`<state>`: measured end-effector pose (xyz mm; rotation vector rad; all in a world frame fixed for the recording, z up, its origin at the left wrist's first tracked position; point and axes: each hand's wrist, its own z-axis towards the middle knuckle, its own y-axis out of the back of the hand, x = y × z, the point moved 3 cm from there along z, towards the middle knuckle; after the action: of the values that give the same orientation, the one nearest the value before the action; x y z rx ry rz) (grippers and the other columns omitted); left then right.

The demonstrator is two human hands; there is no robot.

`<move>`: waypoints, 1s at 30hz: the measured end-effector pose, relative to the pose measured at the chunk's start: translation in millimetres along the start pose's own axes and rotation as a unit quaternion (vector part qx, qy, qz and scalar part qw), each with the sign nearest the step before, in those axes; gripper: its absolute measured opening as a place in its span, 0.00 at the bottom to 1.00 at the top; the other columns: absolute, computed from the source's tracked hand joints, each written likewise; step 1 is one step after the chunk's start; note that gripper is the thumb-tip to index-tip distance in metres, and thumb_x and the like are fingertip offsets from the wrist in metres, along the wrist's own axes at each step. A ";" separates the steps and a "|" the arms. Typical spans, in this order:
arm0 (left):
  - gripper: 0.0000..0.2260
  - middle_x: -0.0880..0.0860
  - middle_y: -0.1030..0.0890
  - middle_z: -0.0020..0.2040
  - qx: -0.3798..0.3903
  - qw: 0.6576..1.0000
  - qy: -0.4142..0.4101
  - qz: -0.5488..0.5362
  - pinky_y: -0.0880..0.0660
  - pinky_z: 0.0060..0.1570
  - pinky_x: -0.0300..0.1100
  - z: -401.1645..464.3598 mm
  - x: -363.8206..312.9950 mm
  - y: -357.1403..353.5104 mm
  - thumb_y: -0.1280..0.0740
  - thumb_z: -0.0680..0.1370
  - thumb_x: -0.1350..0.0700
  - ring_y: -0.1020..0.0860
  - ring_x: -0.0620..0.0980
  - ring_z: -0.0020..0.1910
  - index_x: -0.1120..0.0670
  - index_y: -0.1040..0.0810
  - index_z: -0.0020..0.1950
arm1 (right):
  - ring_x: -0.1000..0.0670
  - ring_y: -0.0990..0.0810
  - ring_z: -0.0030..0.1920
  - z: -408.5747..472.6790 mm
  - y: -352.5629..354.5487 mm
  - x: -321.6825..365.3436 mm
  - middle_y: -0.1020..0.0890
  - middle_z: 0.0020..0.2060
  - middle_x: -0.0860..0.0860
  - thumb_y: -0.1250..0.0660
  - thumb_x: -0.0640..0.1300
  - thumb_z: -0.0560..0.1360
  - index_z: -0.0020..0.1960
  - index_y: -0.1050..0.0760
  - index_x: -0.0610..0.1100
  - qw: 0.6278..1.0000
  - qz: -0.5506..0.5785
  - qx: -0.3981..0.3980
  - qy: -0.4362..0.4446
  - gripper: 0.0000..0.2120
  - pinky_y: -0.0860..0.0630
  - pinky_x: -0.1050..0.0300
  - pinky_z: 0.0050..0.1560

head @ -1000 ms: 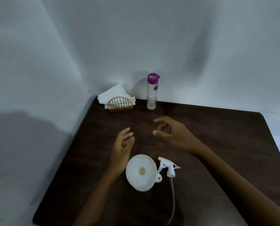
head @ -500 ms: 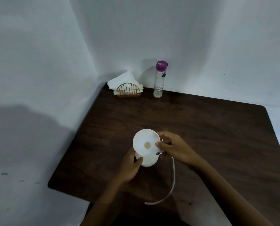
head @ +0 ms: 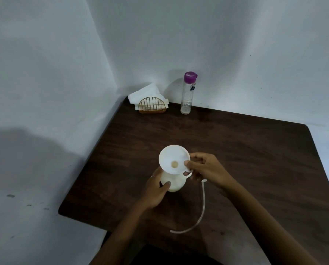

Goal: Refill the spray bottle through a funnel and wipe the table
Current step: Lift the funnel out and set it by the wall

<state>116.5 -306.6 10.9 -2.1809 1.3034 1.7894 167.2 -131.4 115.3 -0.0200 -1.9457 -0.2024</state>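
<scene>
A white funnel (head: pixel 174 159) sits in the mouth of a cream spray bottle (head: pixel 174 183) standing on the dark wooden table (head: pixel 245 150). My left hand (head: pixel 156 190) wraps around the bottle's left side. My right hand (head: pixel 203 168) pinches the funnel's rim at its right edge. The sprayer head is mostly hidden under my right hand; its clear dip tube (head: pixel 200 213) curves across the table toward me. A clear bottle with a purple cap (head: pixel 187 93) stands at the back by the wall.
A gold wire holder with white napkins (head: pixel 150 101) stands in the back left corner. White walls close off the table's left and far sides. The table's right edge and near left corner are in view.
One second ago both hands hovered open above the funnel. Now my left hand holds the bottle and my right hand holds the funnel's rim. The view has shifted back.
</scene>
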 end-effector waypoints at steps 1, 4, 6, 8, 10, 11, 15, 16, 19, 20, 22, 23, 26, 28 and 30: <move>0.27 0.51 0.33 0.74 0.000 1.000 0.002 -0.004 0.35 0.71 0.53 -0.1 0.5 -0.3 0.35 0.78 0.54 0.34 0.51 0.72 0.53 0.38 0.75 | 0.54 0.22 0.26 -0.6 -1.6 -0.8 0.16 0.35 0.44 0.33 0.40 0.76 0.55 0.21 0.40 1.000 -0.005 0.004 -0.002 0.09 0.28 0.64 0.26; 0.26 0.50 0.33 0.73 0.010 1.000 0.019 -0.011 0.36 0.72 0.52 -0.7 0.8 -1.9 0.35 0.79 0.54 0.34 0.50 0.72 0.52 0.38 0.75 | 0.54 0.22 0.27 -2.7 -4.4 -2.0 0.15 0.35 0.45 0.33 0.40 0.76 0.53 0.21 0.44 0.999 0.032 0.007 -0.018 0.07 0.28 0.64 0.27; 0.26 0.50 0.34 0.74 0.010 1.000 0.025 -0.011 0.37 0.73 0.51 -0.3 2.0 -3.3 0.36 0.79 0.55 0.36 0.51 0.73 0.52 0.40 0.76 | 0.54 0.22 0.26 -3.1 -3.9 -2.6 0.15 0.35 0.45 0.33 0.39 0.76 0.53 0.20 0.44 0.999 0.043 -0.009 -0.022 0.07 0.28 0.63 0.26; 0.27 0.50 0.36 0.75 0.005 1.000 0.019 -0.006 0.38 0.73 0.52 0.3 3.7 -3.6 0.36 0.79 0.55 0.37 0.51 0.74 0.52 0.41 0.76 | 0.54 0.22 0.26 -2.4 -4.0 -4.0 0.16 0.34 0.46 0.33 0.39 0.76 0.53 0.20 0.42 0.999 0.026 -0.022 -0.019 0.08 0.28 0.63 0.26; 0.27 0.50 0.36 0.76 0.002 1.000 0.010 -0.001 0.38 0.73 0.52 0.4 4.5 -3.3 0.36 0.79 0.56 0.38 0.50 0.74 0.52 0.41 0.77 | 0.54 0.22 0.25 -2.9 -3.9 -4.5 0.16 0.34 0.45 0.34 0.38 0.76 0.54 0.20 0.40 0.999 0.025 -0.032 -0.018 0.08 0.28 0.63 0.27; 0.27 0.50 0.37 0.76 0.002 1.000 0.008 0.000 0.38 0.73 0.52 0.2 4.3 -3.0 0.36 0.79 0.56 0.38 0.50 0.74 0.51 0.41 0.77 | 0.54 0.23 0.25 -2.9 -3.5 -4.5 0.16 0.34 0.44 0.34 0.38 0.76 0.54 0.20 0.39 0.999 0.031 -0.037 -0.015 0.08 0.28 0.63 0.27; 0.27 0.49 0.38 0.76 0.000 1.000 -0.011 0.006 0.38 0.73 0.52 1.4 4.8 -3.3 0.36 0.79 0.56 0.39 0.50 0.75 0.50 0.41 0.77 | 0.54 0.23 0.25 -4.3 -2.1 -1.6 0.17 0.33 0.43 0.34 0.37 0.76 0.55 0.21 0.38 0.997 0.059 -0.039 -0.001 0.09 0.28 0.63 0.28; 0.27 0.49 0.38 0.76 0.001 1.000 -0.014 0.007 0.38 0.73 0.52 1.7 5.4 -3.6 0.36 0.80 0.55 0.39 0.49 0.75 0.50 0.41 0.77 | 0.54 0.23 0.25 -4.6 -1.9 -1.3 0.17 0.33 0.43 0.34 0.37 0.76 0.55 0.21 0.38 0.997 0.066 -0.039 0.001 0.09 0.27 0.63 0.28; 0.27 0.49 0.38 0.77 0.001 1.000 -0.015 0.013 0.38 0.73 0.54 2.5 6.4 -2.9 0.36 0.80 0.55 0.40 0.50 0.75 0.50 0.42 0.77 | 0.54 0.23 0.26 -6.1 -1.5 0.1 0.16 0.34 0.43 0.34 0.37 0.76 0.56 0.21 0.38 0.997 0.072 -0.039 0.005 0.10 0.27 0.63 0.28; 0.27 0.49 0.38 0.77 0.000 1.000 -0.014 0.013 0.38 0.73 0.54 3.1 7.8 -3.3 0.36 0.80 0.55 0.40 0.50 0.75 0.50 0.42 0.77 | 0.54 0.23 0.26 -6.6 -1.2 0.4 0.16 0.34 0.43 0.34 0.37 0.76 0.56 0.21 0.38 0.997 0.072 -0.040 0.007 0.10 0.27 0.63 0.28; 0.27 0.49 0.39 0.77 -0.002 1.000 -0.012 0.013 0.38 0.73 0.55 3.2 7.6 -3.9 0.36 0.80 0.55 0.40 0.50 0.75 0.50 0.42 0.77 | 0.54 0.24 0.25 -7.1 -0.2 0.5 0.17 0.35 0.41 0.34 0.36 0.76 0.56 0.21 0.38 0.996 0.078 -0.042 0.008 0.09 0.28 0.64 0.26; 0.27 0.49 0.39 0.77 -0.002 1.000 -0.009 0.014 0.38 0.73 0.55 2.7 6.7 -3.7 0.36 0.80 0.54 0.40 0.50 0.75 0.50 0.42 0.77 | 0.54 0.24 0.25 -7.1 0.3 0.2 0.17 0.36 0.40 0.34 0.36 0.76 0.55 0.21 0.38 0.996 0.080 -0.042 0.007 0.09 0.29 0.64 0.26; 0.27 0.49 0.38 0.77 -0.001 1.000 -0.003 0.011 0.37 0.73 0.55 3.5 8.3 -4.2 0.36 0.80 0.54 0.39 0.50 0.75 0.50 0.42 0.77 | 0.53 0.24 0.25 -6.3 1.7 -1.1 0.16 0.35 0.40 0.35 0.36 0.76 0.55 0.21 0.38 0.996 0.076 -0.042 0.003 0.09 0.29 0.64 0.27; 0.27 0.50 0.38 0.77 -0.002 1.000 -0.002 0.010 0.37 0.72 0.55 3.8 9.3 -4.1 0.36 0.79 0.54 0.39 0.50 0.75 0.51 0.41 0.77 | 0.53 0.24 0.26 -5.8 2.6 -2.4 0.16 0.35 0.41 0.35 0.37 0.76 0.55 0.20 0.39 0.997 0.071 -0.040 0.001 0.09 0.29 0.64 0.27; 0.27 0.50 0.38 0.76 -0.004 1.000 0.001 0.006 0.37 0.72 0.55 4.6 11.3 -5.0 0.36 0.79 0.54 0.39 0.50 0.75 0.51 0.40 0.77 | 0.53 0.23 0.26 -5.6 3.3 -2.8 0.16 0.35 0.42 0.35 0.37 0.76 0.55 0.20 0.39 0.997 0.066 -0.037 -0.001 0.09 0.29 0.64 0.27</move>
<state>115.7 -307.5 -2.3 -2.1844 1.3150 1.7996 173.8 -128.8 115.3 -0.1956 -1.9297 -0.1862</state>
